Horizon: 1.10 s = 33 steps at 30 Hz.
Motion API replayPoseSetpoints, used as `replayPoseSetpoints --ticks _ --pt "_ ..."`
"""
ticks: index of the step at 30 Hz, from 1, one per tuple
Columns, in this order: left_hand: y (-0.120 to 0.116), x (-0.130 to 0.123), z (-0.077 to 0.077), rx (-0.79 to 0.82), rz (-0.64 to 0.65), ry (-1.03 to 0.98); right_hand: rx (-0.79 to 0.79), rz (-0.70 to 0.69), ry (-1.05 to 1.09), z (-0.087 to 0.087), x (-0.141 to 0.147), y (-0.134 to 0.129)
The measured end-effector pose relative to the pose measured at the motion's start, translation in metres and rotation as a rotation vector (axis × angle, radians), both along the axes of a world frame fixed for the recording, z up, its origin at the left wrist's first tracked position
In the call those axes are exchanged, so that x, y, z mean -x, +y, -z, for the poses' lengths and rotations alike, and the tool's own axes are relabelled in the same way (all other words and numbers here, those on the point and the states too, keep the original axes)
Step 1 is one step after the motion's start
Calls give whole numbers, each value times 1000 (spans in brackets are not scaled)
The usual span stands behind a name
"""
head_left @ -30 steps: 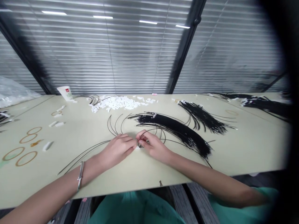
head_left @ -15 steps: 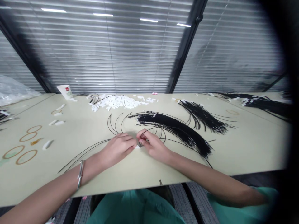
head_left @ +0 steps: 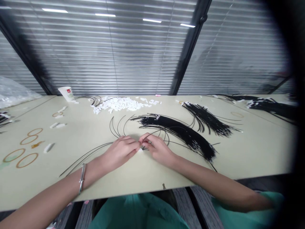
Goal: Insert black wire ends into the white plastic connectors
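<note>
My left hand (head_left: pixel 122 149), with a silver bangle at the wrist, is closed at the fingertips on a small white connector (head_left: pixel 141 149), mostly covered by the fingers. My right hand (head_left: pixel 157 149) pinches a thin black wire (head_left: pixel 152 132) just beside it, and both sets of fingertips meet over the table. Several loose black wires curve out from behind and beneath the hands; two long ones (head_left: pixel 85 157) run left under my left hand. Behind my right hand lies a thick bundle of black wires (head_left: pixel 181 132) with small pale ends.
A pile of white connectors (head_left: pixel 121 104) lies at the back of the table (head_left: pixel 147 178), near a paper cup (head_left: pixel 66 93). Farther right are more wire bundles (head_left: pixel 209 121). Rubber bands (head_left: pixel 27 160) and a few white pieces lie left; a clear plastic bag (head_left: pixel 14 92) sits far left.
My right fingertips have shifted slightly toward my left ones, closing the small gap between them. The wires and the other things on the table stay where they were.
</note>
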<state>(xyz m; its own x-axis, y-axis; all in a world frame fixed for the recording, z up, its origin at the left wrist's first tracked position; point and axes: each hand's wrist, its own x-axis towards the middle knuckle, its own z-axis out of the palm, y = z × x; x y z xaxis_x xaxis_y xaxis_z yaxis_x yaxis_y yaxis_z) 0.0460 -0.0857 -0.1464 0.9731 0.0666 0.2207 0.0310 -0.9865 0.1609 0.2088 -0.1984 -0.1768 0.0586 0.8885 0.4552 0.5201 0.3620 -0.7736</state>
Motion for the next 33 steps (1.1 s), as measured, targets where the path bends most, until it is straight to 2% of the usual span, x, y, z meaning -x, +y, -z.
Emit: replayPoseSetpoints --ticks 6,14,22,29,33 --pt "0 0 1 -2 0 -13 -7 -28 16 -2 0 -1" --pt "0 0 0 0 8 -15 84 -27 48 -7 3 -1" --pt "-2 0 -3 -5 -21 31 141 -18 84 3 0 5" --pt "-1 0 -2 -24 2 -13 220 -154 115 -9 1 -3" --pt "-1 0 -2 -7 0 -2 218 -219 96 -11 -1 -4"
